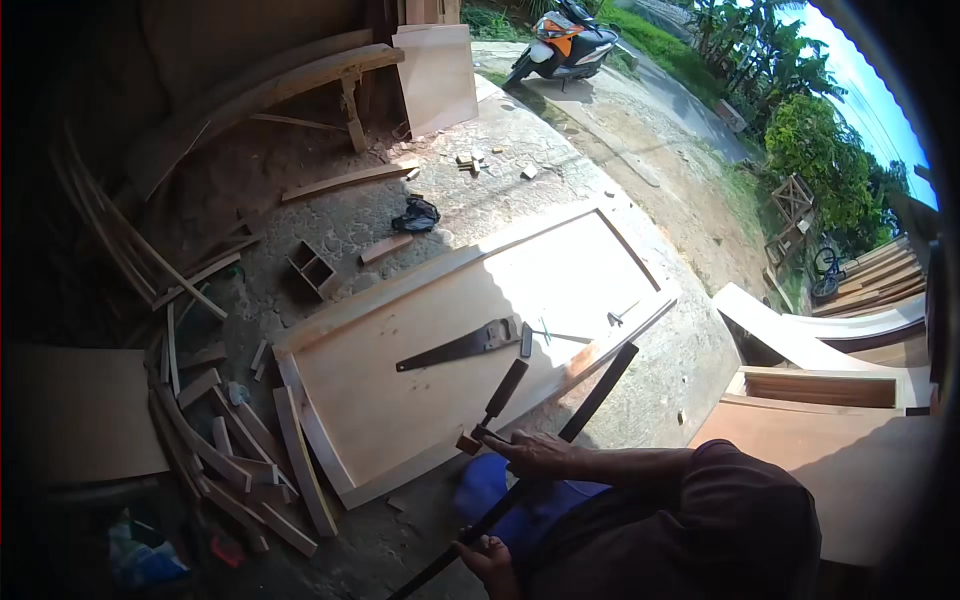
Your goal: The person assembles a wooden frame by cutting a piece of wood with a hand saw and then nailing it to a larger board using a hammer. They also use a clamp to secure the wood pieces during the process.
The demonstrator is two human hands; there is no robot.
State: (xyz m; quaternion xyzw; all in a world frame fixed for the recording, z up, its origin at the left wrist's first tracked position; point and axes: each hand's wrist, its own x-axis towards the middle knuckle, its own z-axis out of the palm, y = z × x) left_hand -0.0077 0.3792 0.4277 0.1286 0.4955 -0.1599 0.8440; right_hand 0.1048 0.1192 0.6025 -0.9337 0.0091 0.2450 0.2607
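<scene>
Two closed hands: your right hand (538,456) has its fingers wrapped on a dark-handled tool (507,387), handle pointing up-right; your left hand (490,562), nearer you, grips the long dark bar (602,390) low. Bar slants lower-left to upper-right, passing under your right wrist.

We hold our right forearm (640,465) out almost level, stretching leftward across the lower part of the view from our right shoulder (750,490). The right wrist looks nearly straight, and at its end our right hand (538,456) points away from the body, back upward, fingers bent in a grip. Our left hand (488,562) sits lower, near the bottom edge, apart from the right, its fingers curled closed; we see little of that arm.
</scene>
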